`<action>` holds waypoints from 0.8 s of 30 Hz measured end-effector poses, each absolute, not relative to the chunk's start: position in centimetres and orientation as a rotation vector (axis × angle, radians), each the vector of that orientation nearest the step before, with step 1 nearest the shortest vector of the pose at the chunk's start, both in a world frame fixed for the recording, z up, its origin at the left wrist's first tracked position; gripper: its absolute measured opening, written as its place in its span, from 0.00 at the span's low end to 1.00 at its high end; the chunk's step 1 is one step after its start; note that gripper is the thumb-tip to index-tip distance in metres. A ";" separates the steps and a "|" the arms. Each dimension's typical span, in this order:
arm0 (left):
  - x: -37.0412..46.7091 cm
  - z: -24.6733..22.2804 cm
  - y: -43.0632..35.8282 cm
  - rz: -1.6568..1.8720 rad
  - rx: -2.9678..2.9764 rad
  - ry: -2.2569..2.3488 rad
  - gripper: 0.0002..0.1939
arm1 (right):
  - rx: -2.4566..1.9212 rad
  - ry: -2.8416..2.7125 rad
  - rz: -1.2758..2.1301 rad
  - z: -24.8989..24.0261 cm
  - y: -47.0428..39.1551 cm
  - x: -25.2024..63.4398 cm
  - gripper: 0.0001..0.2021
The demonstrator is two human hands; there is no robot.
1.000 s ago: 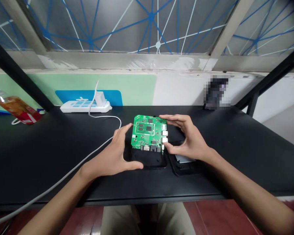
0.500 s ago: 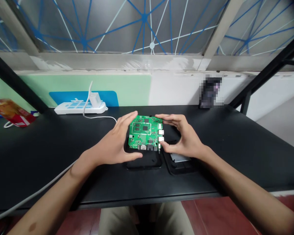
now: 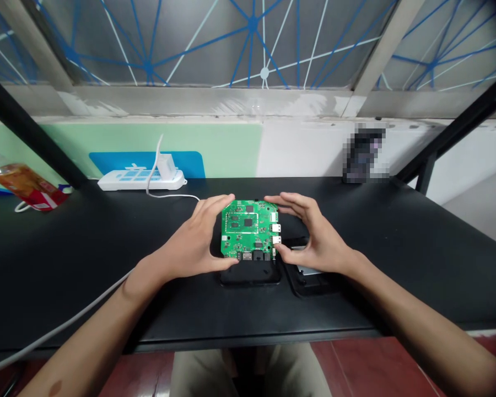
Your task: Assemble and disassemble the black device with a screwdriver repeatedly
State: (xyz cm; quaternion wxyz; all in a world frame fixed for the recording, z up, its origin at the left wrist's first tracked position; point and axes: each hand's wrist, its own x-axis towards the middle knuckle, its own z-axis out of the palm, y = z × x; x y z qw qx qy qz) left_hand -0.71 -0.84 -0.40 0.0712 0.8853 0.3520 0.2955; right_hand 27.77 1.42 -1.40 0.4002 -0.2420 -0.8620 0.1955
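A green circuit board [image 3: 242, 236] is held up between both hands, its chip side toward me. Silver ports line its right edge, and dark and silver connectors sit along its lower edge. My left hand [image 3: 192, 238] clasps the left corners, fingertips at the top and thumb at the bottom. On the opposite side, my right hand [image 3: 316, 234] grips the right edge with its fingers above and its thumb near a port. Below the board lies a black plastic case half [image 3: 251, 277], partly covered by it. Another black case part [image 3: 314, 288] with a silver plate lies to the right, partly behind my right hand.
On the black table [image 3: 417, 264], a white power strip [image 3: 140, 180] with a plugged-in adapter stands at the back left. A white cable [image 3: 86, 309] crosses the left side. A drink bottle [image 3: 28, 184] leans at far left; a pixelated dark object [image 3: 361, 157] stands back right.
My left thumb has come in against the board's lower edge, where it was apart before. The board is slightly lower over the case half. The whole view has shifted a little.
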 end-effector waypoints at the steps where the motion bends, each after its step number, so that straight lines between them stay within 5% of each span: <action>1: -0.8 -0.5 -0.8 0.920 2.664 1.050 0.55 | -0.610 -2.188 0.492 -1.4 1.3 27.7 0.45; 15: -1.1 -1.1 -0.3 1.177 2.624 0.988 0.55 | -0.699 -2.283 0.382 -1.3 0.7 27.1 0.62; 24: -0.9 -1.4 -0.3 1.182 2.617 0.981 0.55 | -0.818 -2.312 0.249 -1.9 0.4 26.5 0.57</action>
